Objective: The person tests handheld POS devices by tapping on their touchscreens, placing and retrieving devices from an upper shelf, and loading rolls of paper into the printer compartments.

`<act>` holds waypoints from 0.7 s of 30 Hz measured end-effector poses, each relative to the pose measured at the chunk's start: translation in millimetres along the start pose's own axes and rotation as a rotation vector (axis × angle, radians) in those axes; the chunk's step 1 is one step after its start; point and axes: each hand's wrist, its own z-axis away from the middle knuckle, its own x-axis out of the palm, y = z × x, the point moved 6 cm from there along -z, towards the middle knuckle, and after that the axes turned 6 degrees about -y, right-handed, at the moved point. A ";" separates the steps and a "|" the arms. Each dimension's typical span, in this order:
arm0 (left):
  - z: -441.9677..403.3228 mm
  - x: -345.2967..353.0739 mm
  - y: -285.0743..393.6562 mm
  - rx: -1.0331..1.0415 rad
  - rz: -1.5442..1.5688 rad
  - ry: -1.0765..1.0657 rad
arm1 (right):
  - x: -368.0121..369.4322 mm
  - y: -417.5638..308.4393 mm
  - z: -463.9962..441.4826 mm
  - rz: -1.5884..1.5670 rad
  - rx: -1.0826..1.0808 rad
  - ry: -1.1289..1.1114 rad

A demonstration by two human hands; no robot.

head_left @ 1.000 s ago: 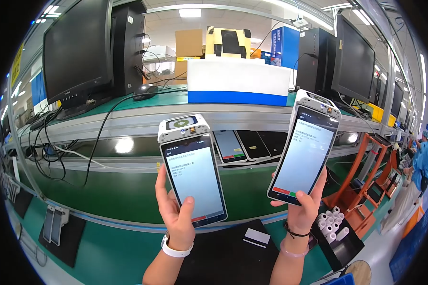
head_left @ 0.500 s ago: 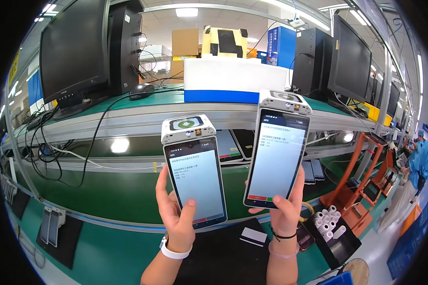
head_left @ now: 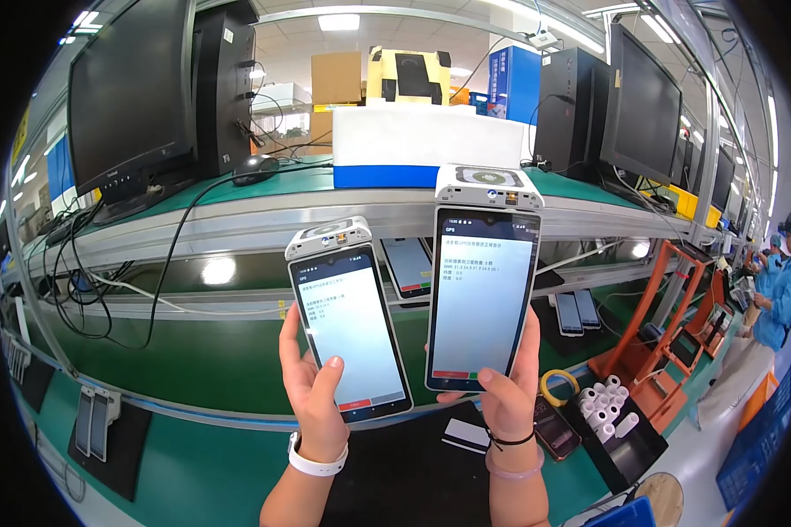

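Note:
My left hand grips a white handheld terminal with a lit screen headed GPS, its thumb on the lower screen. A second, similar terminal is held upright in my right hand, with the thumb near the green button at the bottom. Both devices have thick white tops and stand side by side, slightly apart, the right one higher. Below them a white card lies on a black mat. Another lit device rests on the shelf behind.
Monitors flank a white box on the upper shelf. A black tray holds several white rolls, beside a phone and yellow tape. An orange rack and people in blue are at right.
My right hand has brought its terminal leftward, closer to the left one, and turned it more upright. The left terminal has shifted slightly. More items at the right have come into view.

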 end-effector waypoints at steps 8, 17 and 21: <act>0.3 0.1 2.3 -0.026 0.024 0.005 | 0.9 2.3 0.0 -0.063 0.015 -0.025; 0.1 -0.1 1.3 -0.039 0.036 0.016 | 3.4 4.8 -1.5 0.058 0.014 0.016; 0.0 2.1 3.7 -0.034 0.043 0.008 | -0.4 9.5 -1.0 0.003 0.048 0.008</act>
